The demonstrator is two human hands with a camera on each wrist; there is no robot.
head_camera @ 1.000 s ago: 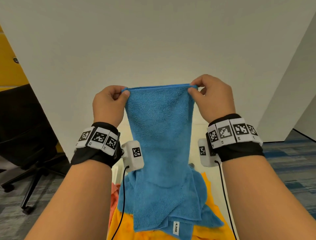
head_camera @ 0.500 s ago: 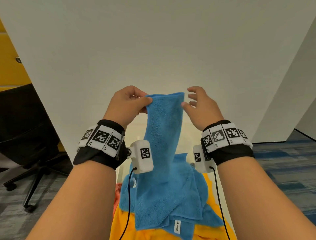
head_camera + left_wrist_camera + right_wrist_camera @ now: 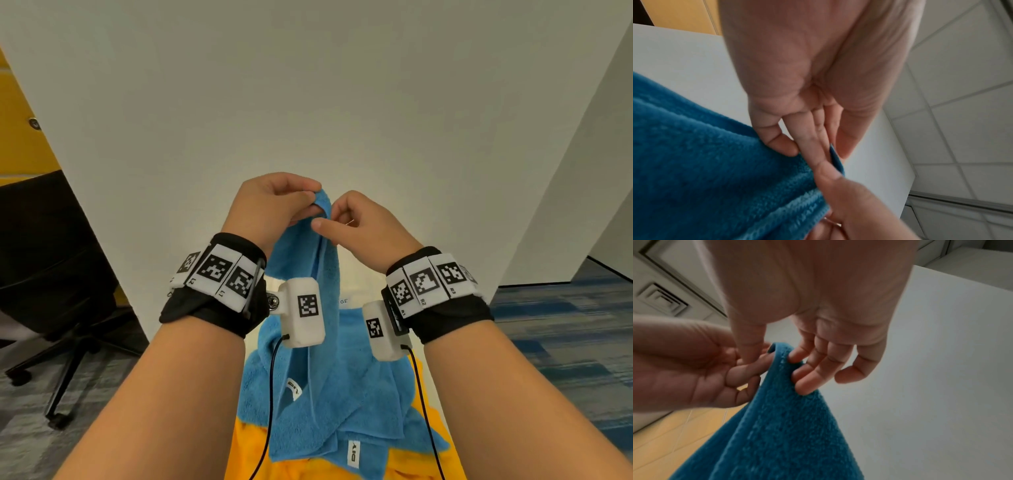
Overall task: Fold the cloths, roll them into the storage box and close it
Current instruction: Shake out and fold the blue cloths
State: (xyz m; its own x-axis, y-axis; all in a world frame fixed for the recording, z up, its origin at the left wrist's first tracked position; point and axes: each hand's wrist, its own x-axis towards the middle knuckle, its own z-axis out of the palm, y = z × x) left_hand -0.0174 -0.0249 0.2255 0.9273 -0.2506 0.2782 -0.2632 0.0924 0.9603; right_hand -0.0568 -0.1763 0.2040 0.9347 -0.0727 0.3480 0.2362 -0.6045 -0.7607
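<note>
Up in the air, the left hand pinches the top of the blue cloth. The right hand pinches it too, touching the left. Its bottom lies on an orange cloth.

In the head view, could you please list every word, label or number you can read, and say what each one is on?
"R1", "R2", "R3": right wristband, under its square markers.
"L1", "L2": left wristband, small, less sure.
"GE": white surface behind the blue cloth, partly hidden.
White cloth tags: lettering too blurred.
</note>
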